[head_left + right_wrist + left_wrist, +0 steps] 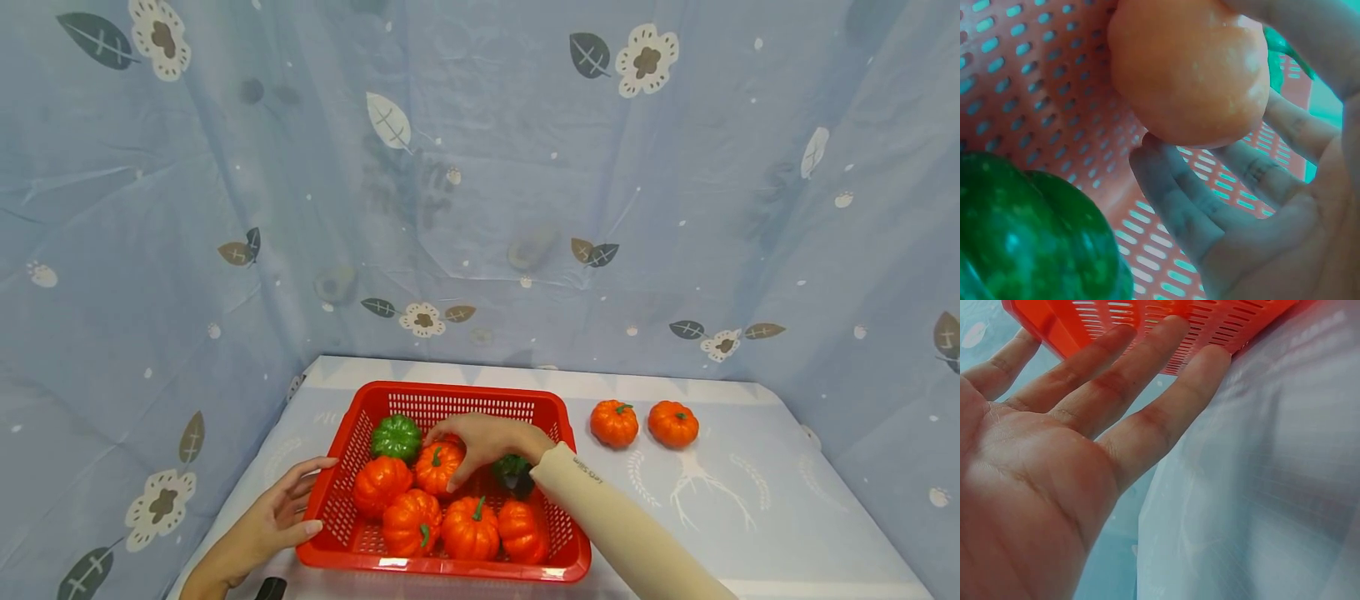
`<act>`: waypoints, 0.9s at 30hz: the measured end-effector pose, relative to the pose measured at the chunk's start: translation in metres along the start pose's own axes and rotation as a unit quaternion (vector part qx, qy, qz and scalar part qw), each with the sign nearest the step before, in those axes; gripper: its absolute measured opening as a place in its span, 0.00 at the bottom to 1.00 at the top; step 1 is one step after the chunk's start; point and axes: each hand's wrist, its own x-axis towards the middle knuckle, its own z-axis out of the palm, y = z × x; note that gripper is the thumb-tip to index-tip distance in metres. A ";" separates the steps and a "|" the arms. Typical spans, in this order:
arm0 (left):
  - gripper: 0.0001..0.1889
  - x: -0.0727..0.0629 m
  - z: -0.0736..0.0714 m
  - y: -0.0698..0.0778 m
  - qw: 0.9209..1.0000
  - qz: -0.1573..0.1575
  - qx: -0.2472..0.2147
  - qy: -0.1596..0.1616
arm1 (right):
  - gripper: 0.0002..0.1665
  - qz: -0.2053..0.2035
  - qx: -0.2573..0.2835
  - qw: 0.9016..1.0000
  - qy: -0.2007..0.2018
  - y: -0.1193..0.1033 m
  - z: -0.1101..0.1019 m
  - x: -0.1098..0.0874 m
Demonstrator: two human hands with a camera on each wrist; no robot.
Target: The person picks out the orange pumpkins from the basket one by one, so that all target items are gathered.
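Note:
My right hand (483,446) reaches into a red plastic basket (442,563) and grips a small orange pumpkin (437,471), thumb on one side and fingers curled round the other. In the right wrist view, that pumpkin (1191,75) sits between thumb and fingers. Beside it in the basket lie a green pumpkin (396,437) and several other orange pumpkins (470,531). A darker green one (513,473) is partly hidden under my right wrist. My left hand (273,512) is at the basket's left side, its extended fingertips against the slotted wall (1222,325).
Two orange pumpkins (614,423) stand on the white-and-blue tablecloth (720,533) right of the basket. A blue patterned curtain (487,208) hangs behind and at both sides. A small black object (272,588) is at the front edge, below my left hand.

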 end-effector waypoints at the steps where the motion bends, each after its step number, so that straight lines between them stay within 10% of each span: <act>1: 0.39 0.000 0.000 0.000 1.000 -0.001 -0.001 -0.001 | 0.40 0.000 -0.003 1.000 0.002 -0.001 0.000 -0.001; 27: 0.40 0.001 0.000 0.002 1.000 -0.016 0.000 0.002 | 0.42 0.012 0.040 0.991 0.128 -0.006 -0.038 -0.065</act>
